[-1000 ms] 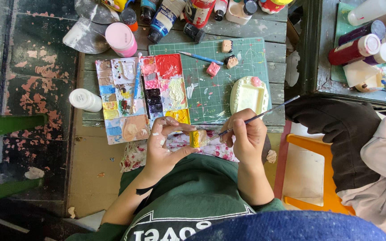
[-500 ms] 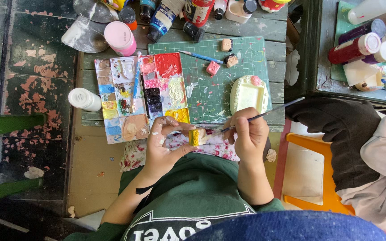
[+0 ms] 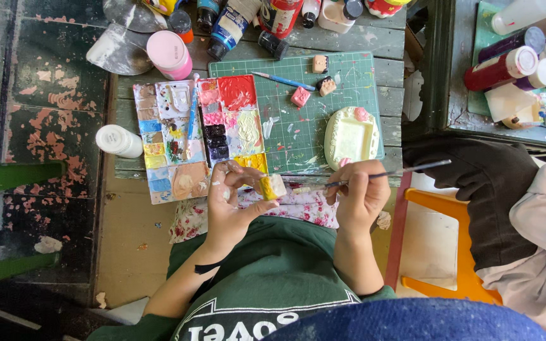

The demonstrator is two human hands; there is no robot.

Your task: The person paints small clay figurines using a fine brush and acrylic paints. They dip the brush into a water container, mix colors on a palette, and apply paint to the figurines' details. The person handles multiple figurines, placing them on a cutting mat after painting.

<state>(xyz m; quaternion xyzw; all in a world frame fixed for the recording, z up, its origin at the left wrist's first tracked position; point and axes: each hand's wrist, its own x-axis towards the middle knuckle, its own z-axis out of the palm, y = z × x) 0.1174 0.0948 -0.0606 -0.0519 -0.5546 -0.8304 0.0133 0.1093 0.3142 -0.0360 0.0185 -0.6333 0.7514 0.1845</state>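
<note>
My left hand holds a small yellow and white clay piece between thumb and fingers, over my lap. My right hand grips a thin paintbrush whose tip points left toward the piece. Just beyond my hands lies a paint palette with red, pink, yellow, blue and purple wells, at the near edge of a green cutting mat. A cream rectangular tray with a pink dot rests on the mat.
Small painted pieces and a blue brush lie on the mat. Paint bottles, a pink jar and a white jar surround it. A floral cloth covers my lap. Another person's sleeve is at right.
My hands have shifted slightly; the brush tip has drawn a little away from the clay piece, and my left hand has turned the piece a bit.
</note>
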